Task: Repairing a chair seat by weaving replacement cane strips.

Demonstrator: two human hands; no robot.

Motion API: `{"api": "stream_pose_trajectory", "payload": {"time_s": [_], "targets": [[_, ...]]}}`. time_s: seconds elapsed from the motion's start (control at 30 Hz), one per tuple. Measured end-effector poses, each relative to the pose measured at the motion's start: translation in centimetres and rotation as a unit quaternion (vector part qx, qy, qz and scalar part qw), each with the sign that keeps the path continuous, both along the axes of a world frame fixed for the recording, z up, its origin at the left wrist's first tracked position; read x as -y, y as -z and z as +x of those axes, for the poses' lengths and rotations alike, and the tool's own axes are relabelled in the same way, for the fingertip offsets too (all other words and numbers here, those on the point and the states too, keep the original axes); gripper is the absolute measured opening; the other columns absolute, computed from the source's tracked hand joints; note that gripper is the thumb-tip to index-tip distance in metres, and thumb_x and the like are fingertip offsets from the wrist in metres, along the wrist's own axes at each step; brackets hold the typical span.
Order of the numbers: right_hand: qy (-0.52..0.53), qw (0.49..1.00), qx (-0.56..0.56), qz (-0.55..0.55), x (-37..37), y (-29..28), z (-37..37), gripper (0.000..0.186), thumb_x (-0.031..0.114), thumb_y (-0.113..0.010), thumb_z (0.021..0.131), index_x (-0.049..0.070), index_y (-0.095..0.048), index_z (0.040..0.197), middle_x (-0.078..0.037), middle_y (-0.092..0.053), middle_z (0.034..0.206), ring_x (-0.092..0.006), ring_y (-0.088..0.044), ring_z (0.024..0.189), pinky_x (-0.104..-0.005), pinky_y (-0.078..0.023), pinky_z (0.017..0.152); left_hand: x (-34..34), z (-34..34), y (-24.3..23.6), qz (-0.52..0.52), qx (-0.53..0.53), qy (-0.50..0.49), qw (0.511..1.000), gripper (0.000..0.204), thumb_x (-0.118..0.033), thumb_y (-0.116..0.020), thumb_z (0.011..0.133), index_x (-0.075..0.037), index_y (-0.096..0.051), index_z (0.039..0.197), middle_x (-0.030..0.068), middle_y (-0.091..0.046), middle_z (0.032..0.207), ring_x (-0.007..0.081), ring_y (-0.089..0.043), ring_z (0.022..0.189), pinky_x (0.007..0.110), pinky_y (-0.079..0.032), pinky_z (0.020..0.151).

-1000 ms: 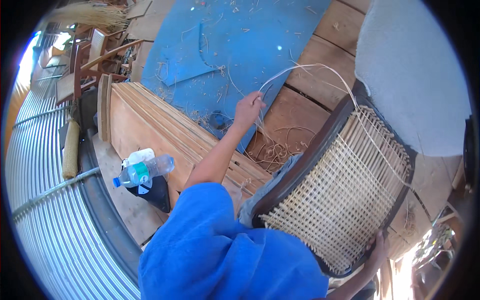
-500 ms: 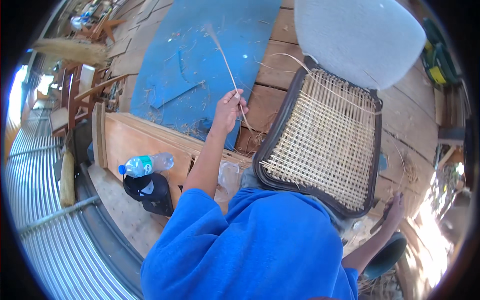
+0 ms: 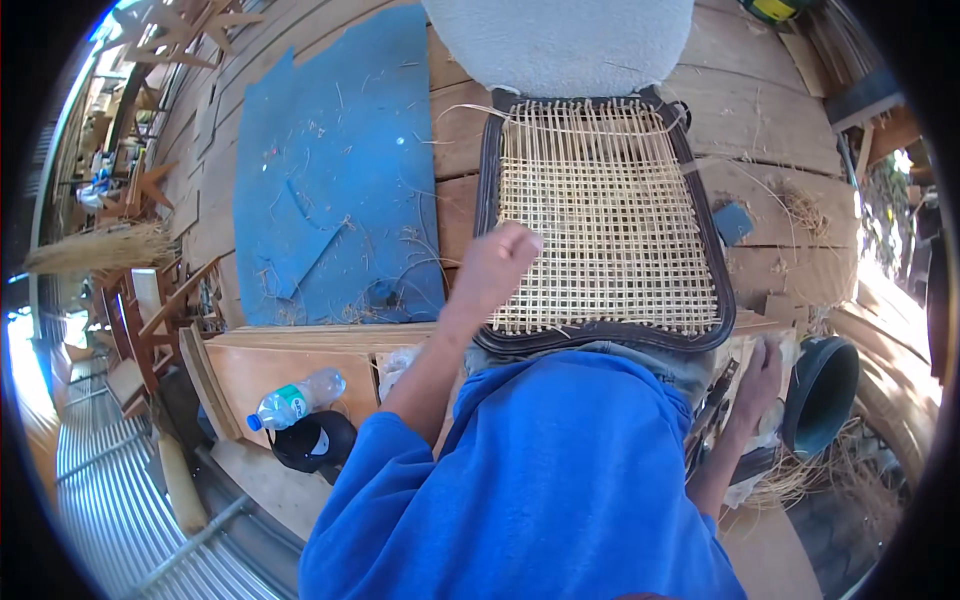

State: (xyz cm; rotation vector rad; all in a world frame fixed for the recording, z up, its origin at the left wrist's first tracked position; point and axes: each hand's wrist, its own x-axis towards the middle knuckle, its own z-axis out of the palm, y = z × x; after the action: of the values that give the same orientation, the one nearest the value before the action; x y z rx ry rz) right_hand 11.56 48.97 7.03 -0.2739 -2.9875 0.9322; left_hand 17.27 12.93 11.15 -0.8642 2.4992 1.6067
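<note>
A dark-framed chair panel (image 3: 610,240) with woven pale cane rests over my lap, loose strands crossing its upper end. My left hand (image 3: 492,270) is closed over the panel's left part, and what its fingers hold, if anything, I cannot make out. My right hand (image 3: 760,375) is low at the right, just outside the frame, beside some dark tools (image 3: 715,400) on the wooden bench. Its fingertips are too unclear to tell their grip. A pale grey padded piece (image 3: 555,40) lies beyond the panel.
A blue sheet (image 3: 335,160) with cane scraps covers planks at the left. A plastic bottle (image 3: 300,400) and black bag (image 3: 310,445) are on the lower left. A dark green bucket (image 3: 820,395) stands at the right, a small blue block (image 3: 732,222) near the panel, wooden chairs (image 3: 140,330) far left.
The view has swung round, so the panel appears upright and central. My left hand has moved from out over the blue sheet onto the panel. My right hand has left the panel's edge for the bench.
</note>
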Motion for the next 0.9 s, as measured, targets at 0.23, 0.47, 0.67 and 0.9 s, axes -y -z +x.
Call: {"api": "stream_pose_trajectory", "payload": {"time_s": [0.23,0.47,0.67,0.9], "targets": [[-0.078,0.814,0.2,-0.54,12.2,-3.8,0.1,0.019,0.013,-0.049,0.084,0.0,-0.055,0.096,-0.002,-0.051,0.066,-0.0082,-0.048,0.055,-0.0191,-0.036,0.045,-7.6,-1.6,-0.3,-0.01,-0.037,0.24,0.97,0.02,-0.021,-0.053,0.08,-0.001,-0.056,0.082,0.012,-0.056,0.068,0.0225,-0.057,0.063,0.031,-0.044,0.059],[0.091,0.8,0.109,-0.583,7.5,0.4,-4.7,0.017,0.016,-0.05,0.085,0.001,-0.055,0.085,-0.002,-0.05,0.064,-0.0097,-0.049,0.049,-0.0208,-0.037,0.041,-1.8,-0.3,-0.2,-0.109,0.089,0.209,0.968,0.023,-0.024,-0.054,0.08,-0.001,-0.057,0.081,0.0108,-0.054,0.063,0.0175,-0.051,0.055,0.03,-0.041,0.054],[0.096,0.846,0.143,-0.504,7.0,1.0,-4.6,0.017,0.019,-0.054,0.083,0.002,-0.057,0.083,0.0,-0.052,0.062,-0.0067,-0.048,0.048,-0.0191,-0.038,0.042,2.3,1.4,0.6,-0.219,0.065,0.158,0.961,0.019,-0.018,-0.052,0.08,0.0,-0.057,0.082,0.0122,-0.056,0.071,0.0184,-0.053,0.063,0.03,-0.042,0.061],[0.094,0.859,0.053,-0.5,4.3,-0.6,-9.3,0.02,0.02,-0.05,0.085,0.002,-0.058,0.08,-0.001,-0.053,0.059,-0.0079,-0.049,0.048,-0.0192,-0.038,0.043,6.0,1.3,3.1,-0.247,0.084,-0.013,0.965,0.022,-0.021,-0.049,0.084,-0.001,-0.057,0.087,0.0046,-0.052,0.067,0.0137,-0.048,0.062,0.027,-0.038,0.056]]}}
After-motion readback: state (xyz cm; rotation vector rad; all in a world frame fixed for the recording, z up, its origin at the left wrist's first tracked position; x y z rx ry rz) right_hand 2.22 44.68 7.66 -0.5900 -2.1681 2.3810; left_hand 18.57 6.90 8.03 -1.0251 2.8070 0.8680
